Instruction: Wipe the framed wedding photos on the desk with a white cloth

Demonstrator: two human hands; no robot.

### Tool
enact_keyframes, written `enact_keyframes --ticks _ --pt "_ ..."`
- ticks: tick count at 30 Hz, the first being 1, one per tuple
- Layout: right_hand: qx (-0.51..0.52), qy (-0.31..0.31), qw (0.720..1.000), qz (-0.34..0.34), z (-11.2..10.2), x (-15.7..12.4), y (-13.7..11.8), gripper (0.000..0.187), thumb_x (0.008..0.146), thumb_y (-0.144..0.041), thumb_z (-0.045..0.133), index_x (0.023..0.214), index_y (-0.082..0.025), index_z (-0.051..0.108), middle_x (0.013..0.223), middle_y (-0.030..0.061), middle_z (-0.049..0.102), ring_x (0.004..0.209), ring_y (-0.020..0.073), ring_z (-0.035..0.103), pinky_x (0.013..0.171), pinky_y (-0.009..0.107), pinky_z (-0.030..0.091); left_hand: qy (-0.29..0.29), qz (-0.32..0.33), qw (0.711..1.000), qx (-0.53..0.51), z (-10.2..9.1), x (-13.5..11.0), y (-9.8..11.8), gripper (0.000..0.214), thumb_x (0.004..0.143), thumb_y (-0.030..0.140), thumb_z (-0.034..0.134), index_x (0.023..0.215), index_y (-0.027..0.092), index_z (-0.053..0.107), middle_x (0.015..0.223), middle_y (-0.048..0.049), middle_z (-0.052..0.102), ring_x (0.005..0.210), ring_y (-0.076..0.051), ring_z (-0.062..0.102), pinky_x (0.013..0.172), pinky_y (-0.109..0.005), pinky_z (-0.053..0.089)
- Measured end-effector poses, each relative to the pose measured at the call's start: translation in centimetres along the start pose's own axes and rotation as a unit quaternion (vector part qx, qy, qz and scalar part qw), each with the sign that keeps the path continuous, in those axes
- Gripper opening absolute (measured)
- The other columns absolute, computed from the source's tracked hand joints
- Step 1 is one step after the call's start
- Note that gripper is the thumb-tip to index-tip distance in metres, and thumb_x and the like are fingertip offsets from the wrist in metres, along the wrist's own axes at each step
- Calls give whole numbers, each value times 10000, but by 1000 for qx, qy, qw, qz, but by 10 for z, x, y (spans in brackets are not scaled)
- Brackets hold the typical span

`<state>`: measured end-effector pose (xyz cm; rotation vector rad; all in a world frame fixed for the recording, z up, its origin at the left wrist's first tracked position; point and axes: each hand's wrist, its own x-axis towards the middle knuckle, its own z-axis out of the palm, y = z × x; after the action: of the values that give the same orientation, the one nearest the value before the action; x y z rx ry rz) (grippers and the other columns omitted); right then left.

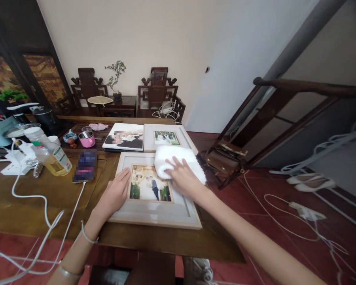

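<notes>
A light wooden picture frame (154, 219) with a wedding photo (151, 184) in it lies flat near the table's front edge. Along its left border rests my left hand (117, 194), fingers stretched out and lying against the frame; its thumb is not clearly visible. My right hand (182, 176) presses a folded white towel (178, 156) onto the frame's upper right part, index finger extended over the cloth. The towel hides that corner and overlaps a second framed photo (166, 137) behind it. Left of that one lies a white-edged photo panel (124, 136).
On the wooden table (106, 206) stand a bottle of yellow liquid (57, 160), a pink cup (87, 139), a blurred phone (86, 166) on a white cable and a power strip (16, 162). A dark wooden chair (261, 114) with a brown bag (225, 160) is at right.
</notes>
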<state>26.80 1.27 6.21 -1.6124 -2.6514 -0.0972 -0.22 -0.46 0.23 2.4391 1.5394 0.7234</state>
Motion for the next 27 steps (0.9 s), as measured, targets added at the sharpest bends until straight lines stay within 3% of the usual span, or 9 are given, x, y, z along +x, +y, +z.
enact_keyframes --ticks 6,9,12,15,17,20,22,24,27 --pt "49 -141 987 -67 -25 -89 -53 552 655 7 572 1156 -172 720 1484 190 470 1397 439 344 1091 652 324 -20 -20 1000 9 -3 -1 5 463 983 212 336 1423 158 468 1507 -142 457 1406 -263 418 1097 -514 442" --pt "102 -135 982 -89 -41 -109 -62 587 599 56 545 1079 -213 749 1456 143 516 1362 377 433 1080 556 414 -22 -17 1000 11 -3 -1 5 463 982 211 337 1423 154 466 1514 -139 449 1410 -256 412 1133 -515 399" --pt "97 -34 991 -85 -47 -94 -50 592 623 102 482 1044 -213 753 1499 107 471 1374 313 432 1092 481 427 -32 -16 999 14 -4 0 5 465 988 221 324 1426 145 459 1516 -142 444 1413 -262 406 1116 -523 418" --pt "0 59 997 -44 -40 -50 -24 547 652 139 460 1001 -162 755 1574 115 345 1448 365 275 1145 573 312 -32 -12 999 19 -6 0 5 461 988 218 324 1421 149 465 1509 -144 454 1406 -265 416 1076 -505 465" --pt "-57 85 994 -24 -28 -19 -6 506 703 126 468 1009 -159 752 1571 117 351 1458 386 231 1151 625 247 -23 -9 1000 19 -6 0 5 455 986 214 336 1416 161 474 1498 -139 470 1397 -259 430 1063 -480 482" --pt "-76 52 995 -38 -6 10 9 512 736 89 488 1114 -163 723 1500 148 464 1431 360 317 1141 621 249 -11 -11 1000 14 -4 0 4 449 988 227 337 1409 173 482 1489 -132 484 1388 -249 444 1077 -468 472" --pt "-59 22 997 -54 5 11 9 518 728 64 508 1159 -146 704 1466 174 501 1412 341 361 1142 582 268 -5 -8 1000 10 -1 0 2 452 988 229 331 1410 168 481 1490 -133 483 1390 -242 443 1107 -469 442" --pt "-35 7 997 -63 9 -2 2 488 733 32 519 1156 -125 704 1460 197 501 1408 338 367 1148 550 278 1 -4 1000 8 0 0 2 457 985 220 331 1414 159 476 1491 -135 482 1395 -237 436 1138 -470 405" --pt "9 -22 997 -79 -4 -40 -17 484 719 21 516 1136 -124 715 1453 210 504 1407 343 367 1153 544 285 -3 -12 1000 4 1 0 2 461 983 225 339 1421 157 468 1499 -133 471 1403 -242 424 1150 -484 388"
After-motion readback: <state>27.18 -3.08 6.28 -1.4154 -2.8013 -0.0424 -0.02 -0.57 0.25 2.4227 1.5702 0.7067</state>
